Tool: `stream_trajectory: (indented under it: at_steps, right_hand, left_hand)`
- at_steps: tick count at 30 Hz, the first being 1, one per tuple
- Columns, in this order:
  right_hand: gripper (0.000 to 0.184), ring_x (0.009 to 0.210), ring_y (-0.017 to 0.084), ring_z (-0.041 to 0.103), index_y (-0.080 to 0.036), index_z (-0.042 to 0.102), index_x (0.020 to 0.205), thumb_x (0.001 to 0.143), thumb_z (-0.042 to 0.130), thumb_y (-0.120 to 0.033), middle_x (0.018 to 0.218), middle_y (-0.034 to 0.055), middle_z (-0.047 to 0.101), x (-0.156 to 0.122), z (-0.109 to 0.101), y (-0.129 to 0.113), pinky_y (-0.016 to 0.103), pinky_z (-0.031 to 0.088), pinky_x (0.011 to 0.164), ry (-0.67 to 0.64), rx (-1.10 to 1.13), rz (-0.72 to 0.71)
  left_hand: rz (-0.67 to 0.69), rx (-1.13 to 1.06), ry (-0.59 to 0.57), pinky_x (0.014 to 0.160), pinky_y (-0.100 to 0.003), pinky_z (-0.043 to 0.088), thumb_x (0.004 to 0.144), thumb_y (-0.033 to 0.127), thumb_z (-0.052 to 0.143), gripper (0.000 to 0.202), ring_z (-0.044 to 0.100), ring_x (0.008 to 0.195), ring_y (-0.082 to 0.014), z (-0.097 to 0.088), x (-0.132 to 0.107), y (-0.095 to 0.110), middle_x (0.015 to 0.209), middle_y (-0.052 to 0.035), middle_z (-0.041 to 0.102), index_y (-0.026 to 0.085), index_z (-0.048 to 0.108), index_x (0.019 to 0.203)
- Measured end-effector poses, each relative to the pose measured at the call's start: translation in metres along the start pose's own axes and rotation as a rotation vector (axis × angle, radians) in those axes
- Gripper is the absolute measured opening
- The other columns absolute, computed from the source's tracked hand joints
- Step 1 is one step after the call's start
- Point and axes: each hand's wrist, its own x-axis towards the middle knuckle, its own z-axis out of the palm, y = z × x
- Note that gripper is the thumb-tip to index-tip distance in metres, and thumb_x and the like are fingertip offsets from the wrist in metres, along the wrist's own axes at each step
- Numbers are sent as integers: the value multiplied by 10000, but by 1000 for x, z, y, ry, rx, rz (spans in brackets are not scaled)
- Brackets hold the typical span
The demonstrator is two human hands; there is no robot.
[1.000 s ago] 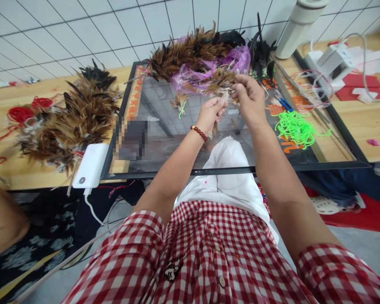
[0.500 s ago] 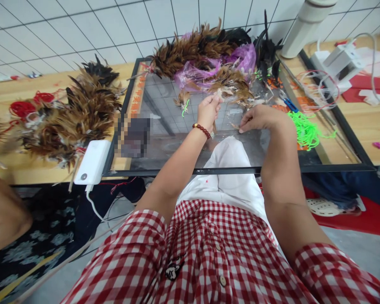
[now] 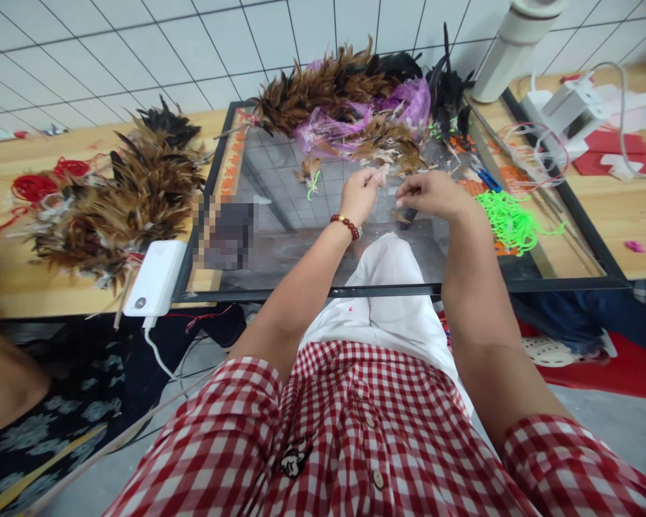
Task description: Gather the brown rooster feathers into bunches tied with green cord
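Note:
My left hand (image 3: 359, 192), with a red bead bracelet at the wrist, is closed in a pinch on a small bunch of brown feathers over the glass table top (image 3: 280, 237). My right hand (image 3: 429, 194) hovers just to its right, fingers pinched on a small feather. Behind both hands lies a heap of loose brown feathers (image 3: 390, 147) on a purple plastic bag (image 3: 355, 118). A single tied feather tuft (image 3: 308, 172) with a green string lies on the glass to the left of my left hand.
A pile of brown feather dusters (image 3: 118, 201) and red string (image 3: 32, 188) lie on the wooden bench at left, beside a white power bank (image 3: 153, 276). Green string (image 3: 509, 219), blue scissors (image 3: 487, 179), a white bottle (image 3: 509, 47) and a white box (image 3: 568, 108) sit at right. Another person's arm (image 3: 5, 380) shows at lower left.
My right hand dropped from the feather bunch to the glass, then rose again toward my left hand with a small feather. My left hand stayed about where it was.

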Motion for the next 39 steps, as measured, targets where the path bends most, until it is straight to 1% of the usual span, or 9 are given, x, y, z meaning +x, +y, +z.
stream_trajectory:
  at_steps: [3, 5, 11, 13, 19, 22, 27, 34, 39]
  right_hand:
    - [155, 661, 176, 579, -181, 757, 786, 718, 807, -311, 657, 14, 668, 2, 6, -2, 334, 436, 673, -94, 36, 4]
    - [129, 621, 160, 546, -182, 727, 700, 717, 797, -288, 597, 2, 624, 3, 11, -6, 333, 422, 659, -88, 60, 7]
    - [317, 712, 162, 585, -218, 624, 722, 793, 779, -484, 722, 14, 628, 15, 25, -17, 343, 497, 711, 300, 597, -120]
    - [370, 735, 162, 594, -233, 603, 756, 805, 764, -563, 745, 12, 607, 20, 31, -18, 343, 516, 711, 367, 712, -144]
    - [437, 774, 178, 620, -246, 613, 828, 823, 733, -666, 750, 15, 566, 25, 41, -16, 345, 523, 675, 422, 703, -171]
    - [445, 811, 184, 640, -242, 620, 829, 824, 742, -670, 752, 13, 580, 26, 42, -14, 347, 541, 701, 463, 686, -183]
    - [440, 767, 156, 628, -249, 623, 862, 805, 778, -657, 744, -2, 571, 32, 41, -7, 301, 521, 649, 429, 768, -142]
    - [445, 607, 105, 544, -241, 689, 853, 742, 840, -645, 701, -21, 593, 22, 31, -11, 264, 470, 538, 219, 1003, -63]
    - [406, 618, 112, 538, -235, 724, 848, 700, 898, -571, 684, -21, 607, 22, 35, -10, 270, 452, 546, 245, 960, -99]
  left_hand:
    - [-98, -16, 7, 584, -211, 384, 986, 219, 544, 279, 471, 527, -65, -2, -1, 4, 620, 37, 537, 183, 584, 712]
    - [-142, -62, 15, 546, -194, 350, 990, 226, 545, 269, 442, 507, -48, -2, -3, 9, 644, 38, 553, 179, 579, 728]
    - [-255, -276, -50, 487, -165, 317, 1000, 286, 577, 228, 425, 467, -10, 2, -11, 22, 724, 43, 616, 177, 584, 800]
    - [-270, -319, -74, 484, -166, 318, 1008, 301, 573, 226, 428, 463, -12, 2, -13, 23, 697, 45, 602, 180, 589, 818]
    - [-254, -377, -138, 483, -175, 324, 981, 361, 636, 246, 446, 482, -22, 5, -14, 20, 683, 23, 622, 172, 616, 825]
    - [-258, -393, -143, 475, -165, 317, 985, 365, 633, 245, 423, 472, -17, 6, -13, 19, 629, 48, 552, 176, 618, 828]
    - [-292, -455, -96, 458, -157, 286, 973, 368, 654, 265, 378, 449, -11, 5, -12, 21, 568, 71, 440, 180, 595, 794]
    - [-273, -466, -110, 454, -153, 250, 981, 346, 646, 310, 333, 438, -4, 4, -13, 22, 551, 73, 435, 174, 549, 742]
    - [-226, -411, -156, 501, -167, 313, 977, 256, 638, 289, 388, 473, -21, 4, -14, 20, 560, 64, 470, 169, 554, 715]
